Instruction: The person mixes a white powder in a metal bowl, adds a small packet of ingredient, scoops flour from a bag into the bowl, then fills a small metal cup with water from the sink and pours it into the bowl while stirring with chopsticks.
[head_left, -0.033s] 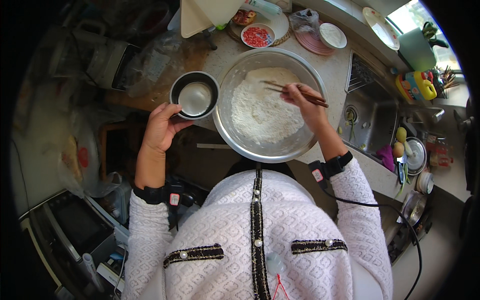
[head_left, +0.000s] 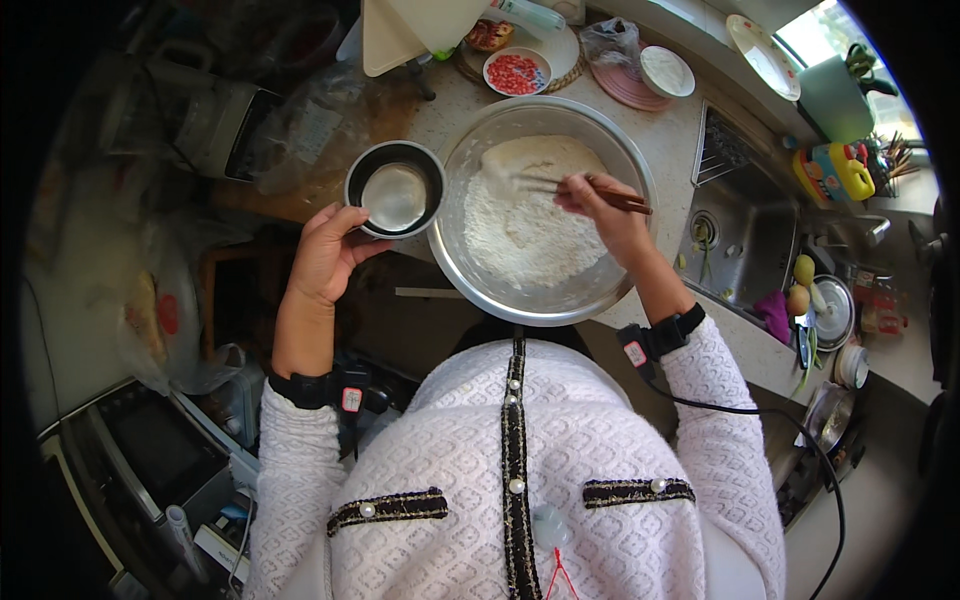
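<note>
A wide steel mixing bowl (head_left: pixel 447 262) rests at the counter's front edge, holding a heap of white flour (head_left: pixel 520 235). At the far side of the heap lies a smoother, wet-looking patch. My right hand (head_left: pixel 603 208) is closed round a pair of brown chopsticks (head_left: pixel 625 199); their tips reach into the flour near that patch, slightly blurred. Left of the bowl, my left hand (head_left: pixel 333 245) grips a small round pot (head_left: pixel 438 190) by its near rim, thumb over the edge. The pot has a dark inner wall and seems to hold some clear liquid at the bottom.
Behind the bowl stand a dish of red bits (head_left: pixel 517 74) and a small white bowl (head_left: pixel 667 72) on a pink mat. A steel sink (head_left: pixel 740 255) lies to the right. Crumpled plastic bags (head_left: pixel 310 130) sit at the left. A black cable (head_left: pixel 740 408) hangs from my right wrist.
The chopsticks' tips have shifted slightly left and nearer through the flour. My left hand and the pot have moved a little to the right.
</note>
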